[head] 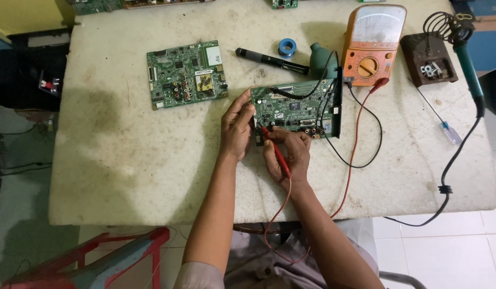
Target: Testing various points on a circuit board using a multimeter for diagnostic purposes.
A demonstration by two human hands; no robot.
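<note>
Green rectangular circuit board [295, 109], populated with chips and connectors, lying at the middle of the pale stained counter [125, 160]. Left hand [236, 128] rests on the board's left edge, fingers closed lightly around it. Right hand [291, 155], just near of the board, has its fingers pinched shut on a slim red test probe [274, 149], whose tip touches the board's near edge. Red lead [355, 150] runs from the probe to an orange analogue multimeter [372, 45] standing far right of the board; a black lead [333, 96] lies across the board. Second green circuit board [187, 74], bearing a small white label and a yellow one, lies far left, well apart. Black pen-shaped tool [269, 60], blue tape roll [287, 47], soldering iron with green handle [467, 64] in a coil stand, and clear-handled screwdriver [445, 127] at far right.
</note>
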